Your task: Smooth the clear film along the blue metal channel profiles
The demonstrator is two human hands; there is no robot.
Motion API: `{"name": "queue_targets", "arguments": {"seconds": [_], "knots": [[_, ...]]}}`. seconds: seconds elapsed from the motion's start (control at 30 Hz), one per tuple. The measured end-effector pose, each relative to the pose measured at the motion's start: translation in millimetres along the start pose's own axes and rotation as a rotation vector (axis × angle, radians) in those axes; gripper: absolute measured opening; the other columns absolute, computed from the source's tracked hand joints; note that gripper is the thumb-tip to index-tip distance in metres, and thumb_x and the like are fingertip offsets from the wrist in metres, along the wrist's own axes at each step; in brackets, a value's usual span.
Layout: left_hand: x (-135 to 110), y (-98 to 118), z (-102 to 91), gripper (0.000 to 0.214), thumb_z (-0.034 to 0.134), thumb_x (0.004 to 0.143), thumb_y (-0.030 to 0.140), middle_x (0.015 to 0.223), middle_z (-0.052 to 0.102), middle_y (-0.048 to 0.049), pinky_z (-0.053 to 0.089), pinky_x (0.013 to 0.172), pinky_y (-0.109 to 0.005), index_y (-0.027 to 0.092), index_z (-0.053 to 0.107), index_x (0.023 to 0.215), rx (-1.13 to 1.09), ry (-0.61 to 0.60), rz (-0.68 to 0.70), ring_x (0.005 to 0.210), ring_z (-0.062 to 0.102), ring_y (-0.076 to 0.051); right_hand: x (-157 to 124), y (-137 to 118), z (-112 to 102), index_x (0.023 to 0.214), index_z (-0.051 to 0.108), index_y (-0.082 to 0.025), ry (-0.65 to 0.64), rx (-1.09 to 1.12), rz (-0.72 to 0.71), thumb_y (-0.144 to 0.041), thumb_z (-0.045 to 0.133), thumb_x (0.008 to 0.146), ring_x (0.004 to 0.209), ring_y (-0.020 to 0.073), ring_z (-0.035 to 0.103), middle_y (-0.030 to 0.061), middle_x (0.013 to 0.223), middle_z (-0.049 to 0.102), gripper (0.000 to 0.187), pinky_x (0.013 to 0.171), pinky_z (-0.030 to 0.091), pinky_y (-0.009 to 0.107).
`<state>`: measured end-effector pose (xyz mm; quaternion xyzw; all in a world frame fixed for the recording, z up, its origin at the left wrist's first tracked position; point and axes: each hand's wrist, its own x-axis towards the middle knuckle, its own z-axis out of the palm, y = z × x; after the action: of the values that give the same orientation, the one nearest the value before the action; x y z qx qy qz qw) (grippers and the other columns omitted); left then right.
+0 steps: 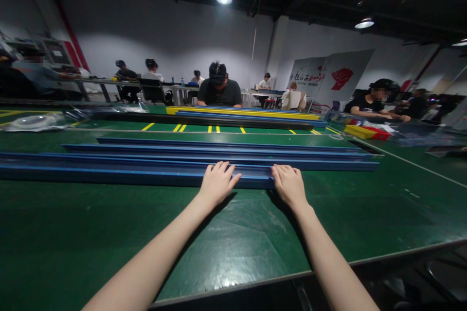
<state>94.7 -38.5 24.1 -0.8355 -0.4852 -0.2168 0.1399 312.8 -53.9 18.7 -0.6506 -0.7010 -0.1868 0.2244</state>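
Several long blue channel-shaped rails lie side by side across the green table. The nearest blue rail runs from the left edge of the view to my hands. My left hand lies over this rail near its right end, fingers across the trough and thumb apart, gripping it. At the rail's right end, my right hand has its fingers curled over the edge. Behind are a middle blue rail and a farther blue rail, roughly parallel. The undersides of my fingers are hidden.
Farther back on the green table lie a black rail and a yellow rail. A coiled clear tube sits left; a yellow tray and red tray sit right. A person works opposite.
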Motion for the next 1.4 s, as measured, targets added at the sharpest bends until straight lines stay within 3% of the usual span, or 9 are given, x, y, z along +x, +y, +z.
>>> {"name": "queue_targets", "arguments": {"seconds": [0.37, 0.8, 1.13, 1.27, 1.4], "knots": [[2.7, 0.9, -4.3, 0.042, 0.028, 0.087, 0.046, 0.107, 0.053, -0.0107, 0.043, 0.078, -0.032, 0.017, 0.055, 0.102, -0.009, -0.105, -0.082, 0.103, 0.047, -0.022, -0.3, 1.4, 2.3, 0.094, 0.061, -0.018, 0.012, 0.039, -0.039, -0.029, 0.027, 0.089, 0.1, 0.0164, 0.051, 0.0048, 0.108, 0.062, 0.036, 0.082, 0.029, 0.03], [7.7, -19.8, -23.6, 0.045, 0.027, 0.087, 0.047, 0.106, 0.05, -0.012, 0.045, 0.075, -0.031, 0.018, 0.053, 0.108, 0.065, -0.229, -0.287, 0.101, 0.047, -0.024, 0.2, 1.2, 1.4, 0.096, 0.061, -0.018, 0.008, 0.079, -0.053, -0.029, 0.026, 0.089, 0.101, 0.0164, 0.05, 0.0055, 0.109, 0.061, 0.037, 0.082, 0.03, 0.03], [7.3, -36.5, -18.8, 0.053, 0.027, 0.086, 0.051, 0.108, 0.051, -0.0168, 0.044, 0.077, -0.041, 0.012, 0.055, 0.107, 0.125, -0.183, -0.519, 0.1, 0.048, -0.031, -0.4, -0.5, 2.4, 0.095, 0.062, -0.018, 0.002, 0.076, -0.085, -0.03, 0.027, 0.09, 0.099, 0.0178, 0.051, 0.0056, 0.107, 0.062, 0.038, 0.081, 0.032, 0.031], [6.4, -27.8, -15.1, 0.052, 0.027, 0.085, 0.051, 0.111, 0.052, -0.0159, 0.039, 0.082, -0.051, 0.013, 0.056, 0.106, 0.127, -0.149, -0.458, 0.101, 0.048, -0.032, -0.8, -3.1, 3.6, 0.099, 0.061, -0.018, -0.011, 0.102, -0.138, -0.033, 0.028, 0.089, 0.102, 0.0193, 0.049, 0.0062, 0.109, 0.061, 0.038, 0.083, 0.034, 0.033], [4.2, -12.7, -9.5, 0.045, 0.029, 0.087, 0.046, 0.116, 0.053, -0.0124, 0.034, 0.092, -0.044, 0.015, 0.056, 0.107, 0.094, -0.099, -0.197, 0.108, 0.046, -0.027, -2.8, -10.5, 4.2, 0.11, 0.057, -0.016, -0.044, 0.116, -0.211, -0.036, 0.03, 0.088, 0.109, 0.0202, 0.046, 0.0074, 0.118, 0.056, 0.04, 0.088, 0.033, 0.035]]}}
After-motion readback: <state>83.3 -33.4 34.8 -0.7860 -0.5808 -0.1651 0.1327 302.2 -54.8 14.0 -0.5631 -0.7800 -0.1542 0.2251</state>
